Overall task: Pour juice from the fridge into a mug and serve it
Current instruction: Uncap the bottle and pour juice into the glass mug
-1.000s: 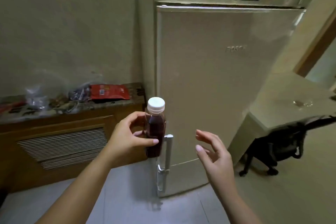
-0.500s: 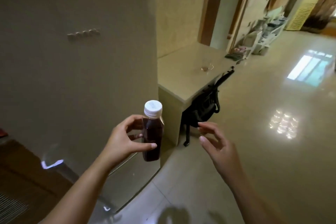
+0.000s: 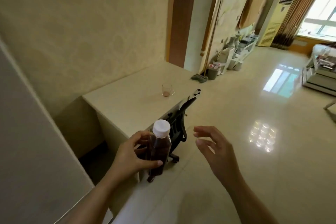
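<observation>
The left hand (image 3: 130, 158) has its grip wrapped around the body of the juice bottle (image 3: 159, 149), thumb across the front and fingers behind, holding it upright with the white cap (image 3: 161, 130) screwed on; the bottle sits at about 6 o'clock in the view. The right hand (image 3: 216, 149) hangs empty at 5 o'clock, its grip loose and half spread, touching nothing. The glass mug (image 3: 167, 90) stands at 12 o'clock on the pale surface (image 3: 131, 100), near the front edge, with a little dark residue at its bottom. Several things could go wrong from here. The mug is small and light-looking, so a pour begun from too high or too fast could splash over the rim or nudge it toward the edge. The black office chair (image 3: 179, 125) stands pushed against the surface between the person and the mug, and could catch a leg or block the reach. The cap, twisted off one-handed, could slip and drop to the glossy floor (image 3: 236, 178).
</observation>
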